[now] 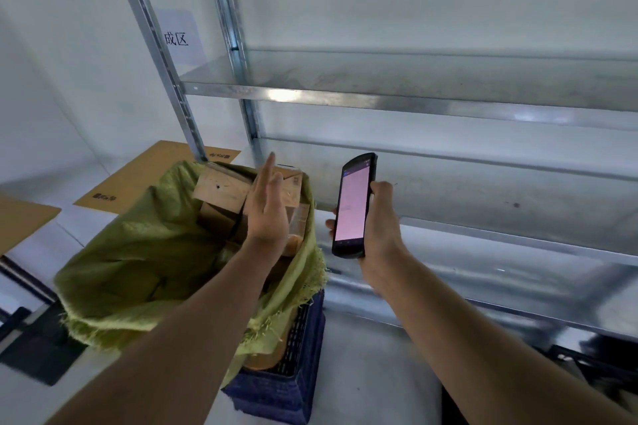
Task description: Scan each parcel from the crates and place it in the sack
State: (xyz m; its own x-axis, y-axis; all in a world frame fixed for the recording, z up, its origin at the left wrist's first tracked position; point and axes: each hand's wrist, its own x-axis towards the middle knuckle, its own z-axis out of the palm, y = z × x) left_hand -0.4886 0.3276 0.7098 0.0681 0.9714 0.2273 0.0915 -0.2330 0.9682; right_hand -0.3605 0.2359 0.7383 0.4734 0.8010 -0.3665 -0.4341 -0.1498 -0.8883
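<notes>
A yellow-green woven sack (138, 262) stands open in a dark blue crate (286, 386), filled with several brown cardboard parcels (221, 191). My left hand (267, 207) hovers over the sack's mouth with fingers straight, holding nothing; a parcel lies just behind it. My right hand (379, 228) grips a black handheld scanner (352, 207) upright to the right of the sack, its lit pinkish screen facing me.
Metal shelving (414, 100) with bare shelves fills the right and back. Flat brown cardboard sheets (145, 179) lie on the floor behind the sack, another (20, 221) at the left edge. A paper sign (177, 38) hangs on the wall.
</notes>
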